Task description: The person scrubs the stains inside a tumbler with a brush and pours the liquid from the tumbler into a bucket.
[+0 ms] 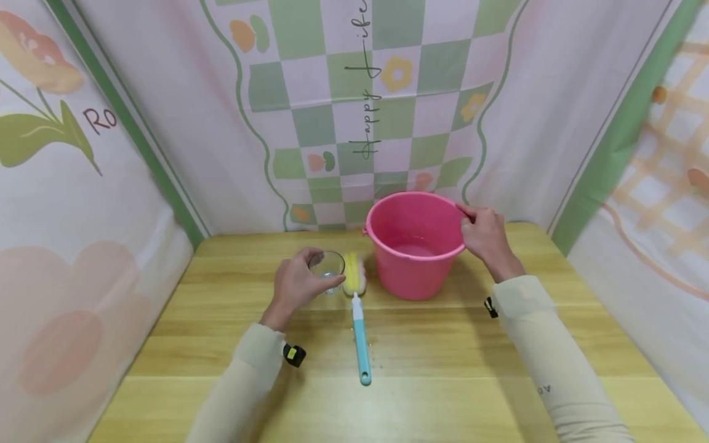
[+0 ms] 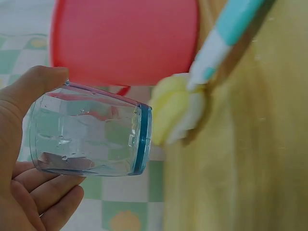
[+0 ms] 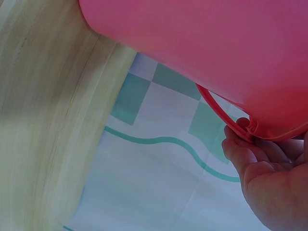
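Observation:
In the head view, my left hand holds a clear cup near its rim, between thumb and fingers. The left wrist view shows the cup with a bluish base and a few drops on its wall; its base is off the table. Just right of it lies a cleaning brush with a yellow and white sponge head and a turquoise handle. A pink bucket stands farther right. My right hand grips the bucket's right rim, its fingers by the handle mount in the right wrist view.
The wooden table reaches back to a patterned cloth, with more cloth on both sides. A little liquid appears in the bucket's bottom. Small crumbs or drops lie beside the brush handle.

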A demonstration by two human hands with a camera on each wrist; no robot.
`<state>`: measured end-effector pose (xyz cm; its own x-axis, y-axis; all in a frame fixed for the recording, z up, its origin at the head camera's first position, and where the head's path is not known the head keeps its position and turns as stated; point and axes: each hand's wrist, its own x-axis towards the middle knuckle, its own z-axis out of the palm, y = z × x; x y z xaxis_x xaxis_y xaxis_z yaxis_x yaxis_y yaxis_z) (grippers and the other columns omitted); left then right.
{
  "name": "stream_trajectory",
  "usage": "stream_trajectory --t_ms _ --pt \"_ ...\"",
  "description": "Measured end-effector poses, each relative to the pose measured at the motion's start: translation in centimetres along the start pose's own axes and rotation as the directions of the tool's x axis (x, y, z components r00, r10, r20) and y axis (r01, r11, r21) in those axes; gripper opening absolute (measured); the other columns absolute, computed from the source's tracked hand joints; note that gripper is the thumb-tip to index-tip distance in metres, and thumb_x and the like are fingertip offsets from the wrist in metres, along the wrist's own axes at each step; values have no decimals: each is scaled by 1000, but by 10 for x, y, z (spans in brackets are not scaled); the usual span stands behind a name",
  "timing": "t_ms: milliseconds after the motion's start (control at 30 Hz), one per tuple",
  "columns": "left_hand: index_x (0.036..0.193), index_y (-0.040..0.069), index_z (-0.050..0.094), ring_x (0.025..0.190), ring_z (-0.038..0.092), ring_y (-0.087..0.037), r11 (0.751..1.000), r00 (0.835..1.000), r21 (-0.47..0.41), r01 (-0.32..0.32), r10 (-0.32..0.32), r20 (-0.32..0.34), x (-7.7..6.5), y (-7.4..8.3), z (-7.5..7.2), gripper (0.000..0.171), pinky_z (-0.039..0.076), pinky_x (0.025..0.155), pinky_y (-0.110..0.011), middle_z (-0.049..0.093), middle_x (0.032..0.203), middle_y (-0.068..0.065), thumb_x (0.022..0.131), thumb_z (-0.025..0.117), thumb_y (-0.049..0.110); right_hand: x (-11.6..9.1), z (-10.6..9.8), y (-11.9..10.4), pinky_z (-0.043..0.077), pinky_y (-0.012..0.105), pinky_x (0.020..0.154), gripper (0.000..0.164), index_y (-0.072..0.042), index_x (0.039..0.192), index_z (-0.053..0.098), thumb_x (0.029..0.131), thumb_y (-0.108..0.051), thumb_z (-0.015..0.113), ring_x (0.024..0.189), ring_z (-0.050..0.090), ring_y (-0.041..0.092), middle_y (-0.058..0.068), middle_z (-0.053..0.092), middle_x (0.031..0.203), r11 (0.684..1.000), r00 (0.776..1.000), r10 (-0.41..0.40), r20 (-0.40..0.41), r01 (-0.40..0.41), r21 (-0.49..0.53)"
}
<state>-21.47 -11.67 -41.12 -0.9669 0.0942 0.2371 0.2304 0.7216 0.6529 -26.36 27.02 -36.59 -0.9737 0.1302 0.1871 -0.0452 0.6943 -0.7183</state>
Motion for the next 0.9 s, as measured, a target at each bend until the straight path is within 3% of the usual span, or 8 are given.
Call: stream_trajectory --t_ms 200,500,700,900 --pt "132 10 69 121 73 -31 996 997 -59 68 -66 32 -14 -13 12 77 60 101 -48 76 130 -10 72 95 51 -1 0 -1 50 28 51 46 -7 152 55 107 -13 45 75 67 25 30 68 136 1000 1000 8 -4 -8 -9" --pt "132 10 68 124 71 -32 988 991 -93 119 -113 65 -25 -23 28 73 57 105 -52 76 130 -10 75 95 48 -3 -1 -1 51 26 52 46 -7 151 56 106 -12 46 79 68 27 30 69 134 1000 1000 -3 -18 3 -13" --pt "132 9 67 122 72 -32 989 991 -89 118 -112 70 -29 -27 34 75 57 104 -52 76 129 -11 75 95 49 -4 0 -1 53 24 54 45 -7 151 55 107 -11 47 91 73 36 31 68 135 1000 1000 4 -7 -4 9" --pt "135 9 66 124 71 -32 990 991 -77 115 -108 82 -32 -28 37 78 56 106 -52 75 132 -12 74 95 49 -4 0 -1 54 25 55 46 -8 153 54 108 -12 47 90 73 35 31 67 136 1000 1000 6 1 -6 7"
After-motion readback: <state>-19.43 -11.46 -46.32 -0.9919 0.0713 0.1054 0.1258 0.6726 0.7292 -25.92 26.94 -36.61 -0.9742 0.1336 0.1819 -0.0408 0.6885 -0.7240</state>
